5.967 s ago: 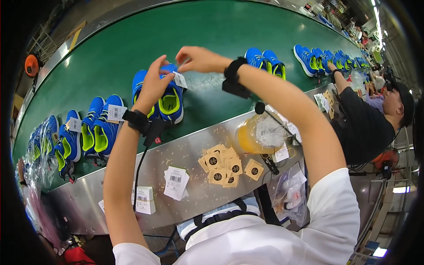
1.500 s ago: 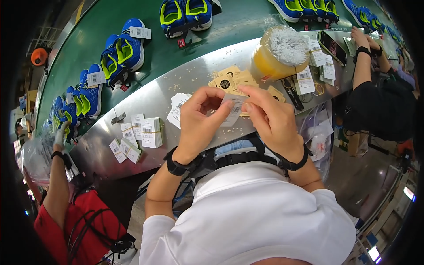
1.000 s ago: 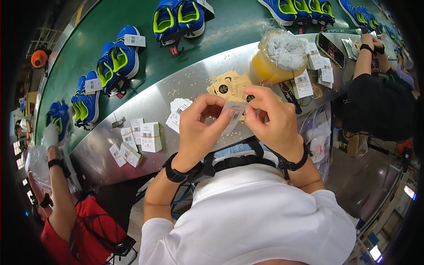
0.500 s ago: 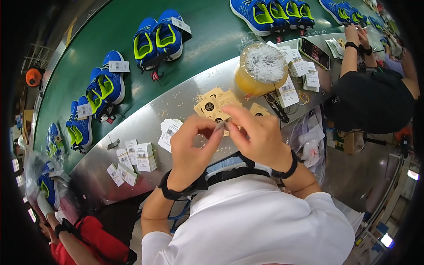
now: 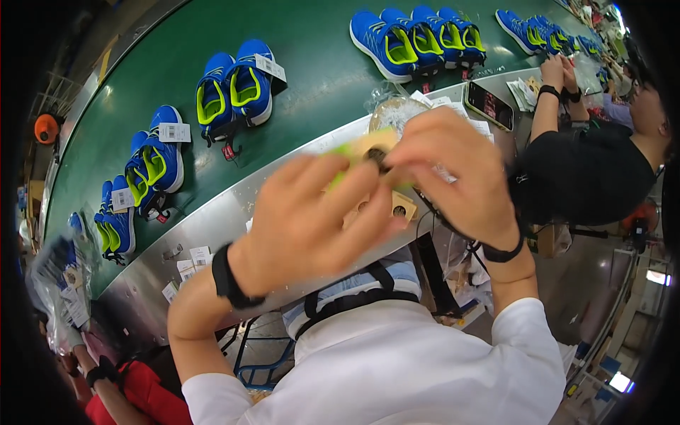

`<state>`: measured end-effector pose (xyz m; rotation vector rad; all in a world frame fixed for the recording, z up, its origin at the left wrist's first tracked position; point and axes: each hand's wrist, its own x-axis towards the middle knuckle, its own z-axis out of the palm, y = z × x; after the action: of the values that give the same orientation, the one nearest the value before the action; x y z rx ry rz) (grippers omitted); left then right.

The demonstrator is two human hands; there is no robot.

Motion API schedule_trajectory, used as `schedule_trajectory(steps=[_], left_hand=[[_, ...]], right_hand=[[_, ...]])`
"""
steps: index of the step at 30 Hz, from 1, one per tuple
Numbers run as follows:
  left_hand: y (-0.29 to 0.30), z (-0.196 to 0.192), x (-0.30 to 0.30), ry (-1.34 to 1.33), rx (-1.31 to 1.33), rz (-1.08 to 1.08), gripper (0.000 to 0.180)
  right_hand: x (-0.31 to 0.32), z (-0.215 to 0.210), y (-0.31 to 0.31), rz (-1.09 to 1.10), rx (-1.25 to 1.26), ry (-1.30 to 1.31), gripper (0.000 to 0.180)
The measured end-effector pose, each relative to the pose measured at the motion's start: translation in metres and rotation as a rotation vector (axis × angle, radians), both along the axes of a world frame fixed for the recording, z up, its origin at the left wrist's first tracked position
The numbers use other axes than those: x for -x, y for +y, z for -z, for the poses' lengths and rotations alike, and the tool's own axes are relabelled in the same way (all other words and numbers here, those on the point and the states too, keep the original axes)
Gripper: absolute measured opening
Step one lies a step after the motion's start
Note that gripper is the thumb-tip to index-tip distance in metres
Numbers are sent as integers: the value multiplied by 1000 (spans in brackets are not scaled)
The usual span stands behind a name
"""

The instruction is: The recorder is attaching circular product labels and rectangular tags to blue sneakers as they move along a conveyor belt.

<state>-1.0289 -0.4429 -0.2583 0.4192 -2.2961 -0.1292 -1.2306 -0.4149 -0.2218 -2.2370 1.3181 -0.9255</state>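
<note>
Both my hands are raised over the steel bench edge, blurred by motion. My right hand (image 5: 453, 170) is closed, its fingertips pinching a small tan paper square (image 5: 377, 144) with a round black print. My left hand (image 5: 312, 216) is beside it, fingers spread and thumb apart; its fingertips come close to the square, and whether they touch is unclear. A blurred yellow-green patch (image 5: 338, 159) shows behind the left fingers. Another tan square (image 5: 404, 207) lies below my right hand; the rest of that pile is mostly hidden by my hands.
Blue-and-lime shoes (image 5: 234, 88) with white tags stand in pairs on the green belt (image 5: 304, 78). White barcode tags (image 5: 191, 263), a round plastic-topped tub (image 5: 397, 113) and a phone (image 5: 489, 105) lie on the steel bench. A co-worker in black (image 5: 588, 177) is at right, one in red (image 5: 138, 393) at left.
My hands have risen away from the bench and nearer the view, and the left has opened from its pinch. A tan square now shows at the right fingertips. The whole view has shifted slightly.
</note>
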Motion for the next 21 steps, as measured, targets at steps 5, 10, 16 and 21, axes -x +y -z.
schedule_trajectory(steps=[5, 10, 16, 21], left_hand=[[-107, 24, 47, -154, -277, 27, 40], [-204, 84, 159, -318, -474, 134, 41], [-219, 140, 224, -457, -617, 160, 59], [-214, 152, 209, -327, -575, 174, 44]], right_hand=[[54, -9, -9, 283, 51, -325, 12], [104, -23, -2, 456, 87, -271, 14], [140, -11, -78, 498, -146, -17, 15], [157, 27, -178, 310, -248, 227, 18]])
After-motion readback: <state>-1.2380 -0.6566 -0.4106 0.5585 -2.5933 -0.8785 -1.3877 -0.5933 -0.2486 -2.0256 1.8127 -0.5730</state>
